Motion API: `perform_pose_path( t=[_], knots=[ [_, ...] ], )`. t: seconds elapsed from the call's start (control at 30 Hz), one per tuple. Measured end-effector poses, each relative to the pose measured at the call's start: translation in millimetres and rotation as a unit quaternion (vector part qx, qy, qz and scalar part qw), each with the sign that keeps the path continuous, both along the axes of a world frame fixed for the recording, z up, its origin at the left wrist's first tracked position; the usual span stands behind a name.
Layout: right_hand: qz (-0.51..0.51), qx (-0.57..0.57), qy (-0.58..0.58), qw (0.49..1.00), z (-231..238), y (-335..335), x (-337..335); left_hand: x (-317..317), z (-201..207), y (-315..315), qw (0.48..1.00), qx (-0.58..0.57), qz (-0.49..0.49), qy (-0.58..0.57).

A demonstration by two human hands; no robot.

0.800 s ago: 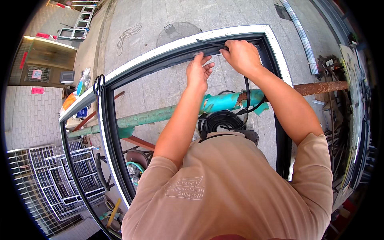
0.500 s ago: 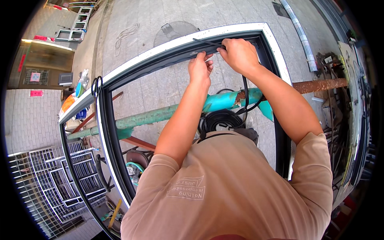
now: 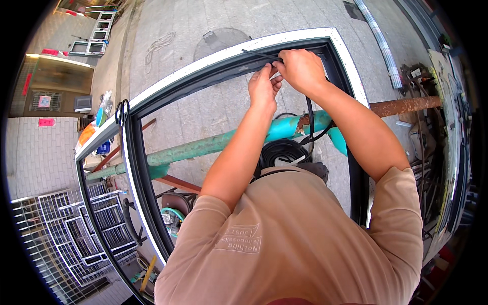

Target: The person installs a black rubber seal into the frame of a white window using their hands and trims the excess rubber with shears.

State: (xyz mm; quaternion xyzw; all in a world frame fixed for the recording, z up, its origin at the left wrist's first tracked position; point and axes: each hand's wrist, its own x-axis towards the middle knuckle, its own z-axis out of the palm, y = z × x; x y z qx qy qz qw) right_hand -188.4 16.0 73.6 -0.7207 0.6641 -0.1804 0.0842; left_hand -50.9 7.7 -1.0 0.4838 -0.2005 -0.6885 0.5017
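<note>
A large window frame (image 3: 300, 35) with a white outer edge and dark inner channels lies in front of me. At its far bar, my right hand (image 3: 305, 70) is closed around a thin black rubber strip (image 3: 256, 54). One end of the strip pokes out left over the bar, and a length hangs below my right wrist toward a black coil (image 3: 282, 151) near my waist. My left hand (image 3: 264, 87) is just left of it, thumb and forefinger pinched at the strip beside my right thumb, other fingers curled. The exact grip between the fingertips is partly hidden.
A green, rusty pipe (image 3: 198, 148) crosses beneath the frame. Looped black strip (image 3: 122, 112) hangs on the frame's left crossbar. Metal grilles (image 3: 96, 234) lie at lower left, a wrapped long bundle (image 3: 381, 43) at upper right, and a round fan guard (image 3: 218, 44) beyond the frame.
My left hand has moved right along the far bar, closer to my right hand, and its fingertips now meet the strip there. My right hand has shifted slightly left.
</note>
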Motion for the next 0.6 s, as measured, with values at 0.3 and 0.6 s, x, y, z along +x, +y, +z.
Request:
perform_pose_path(
  t=[0.3,0.6],
  knots=[
    [-0.008,0.015,0.006,1.000,-0.5,0.8,1.1,-5.7,1.5,-5.3,0.999,0.004,0.021,-0.040],
    [-0.007,0.013,0.012,1.000,-1.8,-1.2,0.4,-1.9,1.3,-2.9,0.998,-0.005,0.006,-0.059]
  ],
)
